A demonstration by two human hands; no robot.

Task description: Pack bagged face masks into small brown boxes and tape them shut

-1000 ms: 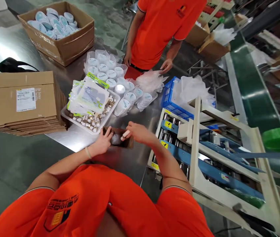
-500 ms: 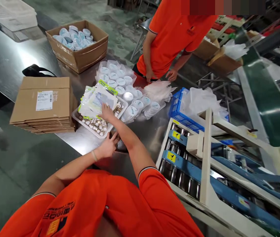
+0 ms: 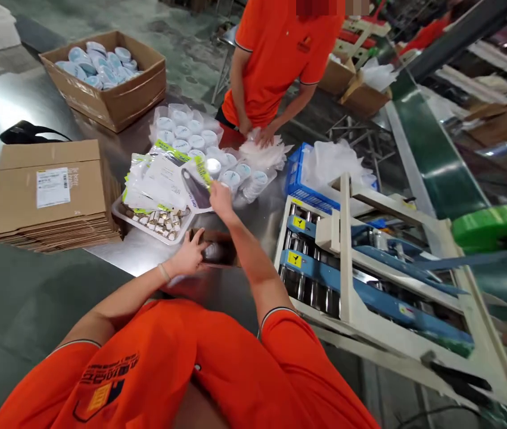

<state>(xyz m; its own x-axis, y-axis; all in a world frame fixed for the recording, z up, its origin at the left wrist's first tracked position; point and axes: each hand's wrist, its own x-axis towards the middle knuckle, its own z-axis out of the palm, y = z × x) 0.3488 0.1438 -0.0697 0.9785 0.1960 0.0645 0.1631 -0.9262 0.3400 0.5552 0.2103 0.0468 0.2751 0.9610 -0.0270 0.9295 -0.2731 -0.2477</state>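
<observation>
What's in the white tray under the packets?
Small white-and-gold pieces show along the near side of the white tray; the packets hide whatever lies beneath them.

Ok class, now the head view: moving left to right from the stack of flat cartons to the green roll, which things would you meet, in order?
Stack of flat cartons, white tray, small open box, blue crate, green roll.

worktop [image 3: 12, 107]: shiny metal | left, near: stack of flat cardboard boxes [image 3: 50, 193], jutting over the edge | behind it: black strap-like item [image 3: 34, 133] | far left: open carton [image 3: 121, 107] | centre: white tray [image 3: 173, 239] | just beyond it: round tubs in clear bags [image 3: 189, 136] | far, right of these: pale plastic pile [image 3: 262, 157] | near edge: small open box [image 3: 225, 257]
</observation>
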